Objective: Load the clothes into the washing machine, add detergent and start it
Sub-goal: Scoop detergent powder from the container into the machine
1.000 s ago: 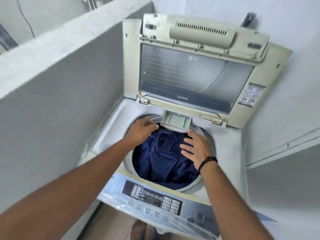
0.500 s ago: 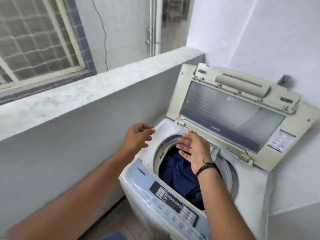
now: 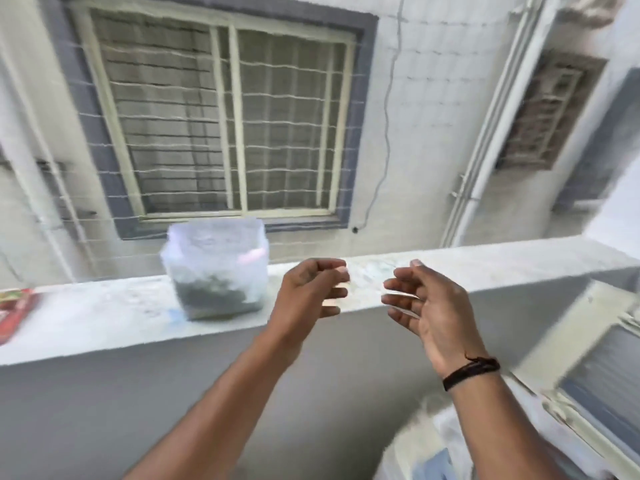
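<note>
A translucent plastic container (image 3: 216, 268) with dark material in its bottom stands on the concrete ledge (image 3: 104, 317). My left hand (image 3: 308, 292) hovers just right of it, fingers loosely curled, holding nothing. My right hand (image 3: 429, 306), a black band on its wrist, is raised beside the left with relaxed fingers and is empty too. Only a corner of the washing machine (image 3: 426, 441) and part of its raised lid (image 3: 595, 386) show at the lower right. The drum and the clothes are out of view.
A red packet (image 3: 14, 313) lies at the ledge's far left end. Beyond the ledge is a neighbouring wall with a barred window (image 3: 225, 123), a drainpipe (image 3: 491, 133) and thin wires. The grey parapet wall (image 3: 138, 393) stands below the ledge.
Both hands have come up out of the drum, away from the blue clothes, to ledge height. The view has swung up and left from the machine to the ledge and container.
</note>
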A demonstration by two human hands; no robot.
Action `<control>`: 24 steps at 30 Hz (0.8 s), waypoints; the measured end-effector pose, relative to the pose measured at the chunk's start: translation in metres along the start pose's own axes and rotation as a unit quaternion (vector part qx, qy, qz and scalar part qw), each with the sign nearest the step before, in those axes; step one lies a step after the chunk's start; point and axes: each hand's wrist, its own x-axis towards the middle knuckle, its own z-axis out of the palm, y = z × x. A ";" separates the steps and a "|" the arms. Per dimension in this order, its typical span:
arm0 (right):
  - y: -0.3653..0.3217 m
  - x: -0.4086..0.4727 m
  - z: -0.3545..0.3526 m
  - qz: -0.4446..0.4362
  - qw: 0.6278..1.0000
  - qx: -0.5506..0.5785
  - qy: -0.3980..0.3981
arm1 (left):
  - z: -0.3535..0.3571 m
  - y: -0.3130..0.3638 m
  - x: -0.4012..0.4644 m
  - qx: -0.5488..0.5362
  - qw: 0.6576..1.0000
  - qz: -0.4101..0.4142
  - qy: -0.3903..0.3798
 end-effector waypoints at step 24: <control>0.016 0.034 0.193 0.007 0.932 -0.317 -0.173 | -0.229 0.008 0.036 0.026 0.987 0.039 0.154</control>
